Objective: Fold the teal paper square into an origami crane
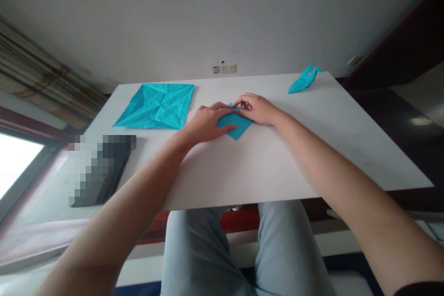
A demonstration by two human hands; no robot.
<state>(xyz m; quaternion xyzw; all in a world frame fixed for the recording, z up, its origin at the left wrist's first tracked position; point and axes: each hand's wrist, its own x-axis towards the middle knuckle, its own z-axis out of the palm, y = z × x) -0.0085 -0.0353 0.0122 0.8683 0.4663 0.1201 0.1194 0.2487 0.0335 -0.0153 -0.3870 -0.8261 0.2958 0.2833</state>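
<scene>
A small folded square of blue origami paper [237,128] lies flat on the white table, one corner pointing toward me. My left hand [210,122] rests on its left side with the fingers stretched across the paper. At the paper's upper right edge, my right hand [254,108] has its thumb and index finger closed in a pinch on it. The fingers cover the far part of the paper, so the fold there is mostly hidden.
On the white table [263,171], a creased, unfolded blue sheet [157,106] lies at the back left. A folded blue paper crane [304,79] stands at the back right. Near the left edge sits a dark flat object [104,171], partly pixelated. Behind the table are wall sockets [224,69].
</scene>
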